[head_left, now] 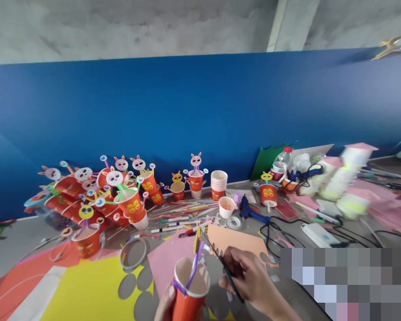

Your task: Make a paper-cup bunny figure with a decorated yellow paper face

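Note:
At the front of the table, my left hand [166,303] is closed around a red paper cup [189,307] with a white inside. A purple strip [194,267] bends up out of the cup and crosses its rim on the left; a yellow piece [197,240] shows near its top. My right hand [243,272] grips thin, pointed black tweezers [230,276], just right of the cup. Their tips point up and left, close to the strip's upper end. My lower left fingers are cut off by the frame edge.
Finished cup figures [133,205] crowd the left back. Punched yellow paper [87,290], pink paper [170,258] and peach paper [237,238] lie around. Markers [177,223], tape [133,253], stacked cups [218,183], a blue glue gun [252,211] and cables spread behind and right.

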Motion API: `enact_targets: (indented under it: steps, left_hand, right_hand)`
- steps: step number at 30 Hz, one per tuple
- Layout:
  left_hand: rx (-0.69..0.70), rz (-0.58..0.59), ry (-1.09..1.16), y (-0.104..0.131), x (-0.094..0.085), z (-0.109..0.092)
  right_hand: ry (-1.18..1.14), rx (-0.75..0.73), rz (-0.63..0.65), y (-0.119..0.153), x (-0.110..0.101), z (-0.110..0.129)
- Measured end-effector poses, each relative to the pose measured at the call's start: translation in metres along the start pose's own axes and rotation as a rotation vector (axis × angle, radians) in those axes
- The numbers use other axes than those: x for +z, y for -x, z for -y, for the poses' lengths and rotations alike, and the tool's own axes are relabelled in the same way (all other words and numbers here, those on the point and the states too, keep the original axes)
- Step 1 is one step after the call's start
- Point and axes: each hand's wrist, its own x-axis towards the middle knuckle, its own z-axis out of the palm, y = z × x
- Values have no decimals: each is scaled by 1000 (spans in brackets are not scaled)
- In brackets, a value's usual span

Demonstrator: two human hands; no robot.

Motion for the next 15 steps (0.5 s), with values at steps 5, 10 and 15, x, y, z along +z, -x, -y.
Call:
enact_targets:
  steps: [5, 10, 15]
  left_hand:
    - [86, -52, 6, -1, -3, 7]
    - [104, -91, 24, -2, -1, 8]
    - [0, -57, 22, -1, 2, 3]
  right_hand:
    - [61, -22, 2, -2, 3, -10]
    - [98, -92, -14, -5, 7, -15]
    - [100, -129, -51, -8, 12, -15]
